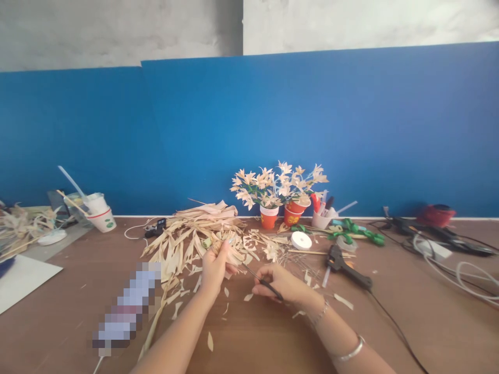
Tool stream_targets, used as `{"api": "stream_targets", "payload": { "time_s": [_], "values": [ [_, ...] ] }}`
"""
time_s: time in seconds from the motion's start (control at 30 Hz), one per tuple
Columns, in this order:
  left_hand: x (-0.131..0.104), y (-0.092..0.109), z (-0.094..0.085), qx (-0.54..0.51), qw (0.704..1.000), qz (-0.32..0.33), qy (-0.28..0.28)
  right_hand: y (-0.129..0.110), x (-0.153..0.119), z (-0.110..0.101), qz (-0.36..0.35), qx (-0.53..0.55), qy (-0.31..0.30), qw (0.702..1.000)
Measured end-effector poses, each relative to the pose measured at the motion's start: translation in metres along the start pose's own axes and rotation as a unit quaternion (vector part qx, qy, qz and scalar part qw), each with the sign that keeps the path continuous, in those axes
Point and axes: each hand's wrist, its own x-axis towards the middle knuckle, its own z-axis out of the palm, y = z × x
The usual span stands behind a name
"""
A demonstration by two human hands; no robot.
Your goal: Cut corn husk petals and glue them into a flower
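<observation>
My left hand [215, 265] is closed, thumb and fingers pinching a pale piece of dried husk that mostly hides behind them. A pair of scissors [268, 286] with dark handles is gripped in my right hand [277, 280], its blades pointing left toward the pinched husk. Behind my left hand spreads a heap of dried corn husks [175, 244]. Small leaf-shaped husk cuttings [210, 341] lie scattered on the brown table [253, 343] around and below both hands.
Husk flowers [284, 182] stand in orange paper cups [268, 218] at the back. To the right are a glue gun [349, 270], a white tape roll [301, 240], green ribbon [351, 228] and cables [468, 280]. A blurred-out phone-like object [128, 306] and a drink cup [102, 215] sit left.
</observation>
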Motion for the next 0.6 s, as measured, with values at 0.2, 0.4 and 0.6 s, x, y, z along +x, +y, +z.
{"api": "stream_targets", "payload": {
  "time_s": [0.2, 0.4, 0.6],
  "values": [
    [-0.0008, 0.0008, 0.001, -0.01, 1.0, -0.006, 0.016, -0.0044, 0.0002, 0.0021, -0.01, 0.005, 0.006, 1.0],
    [-0.0008, -0.0031, 0.0034, -0.043, 0.999, -0.016, -0.003, -0.0019, 0.0024, 0.0047, -0.009, 0.042, 0.01, 0.999],
    [-0.0006, -0.0051, 0.0044, -0.048, 0.999, -0.013, -0.01, 0.0026, 0.005, 0.0065, -0.018, 0.029, 0.025, 0.999]
  ]
}}
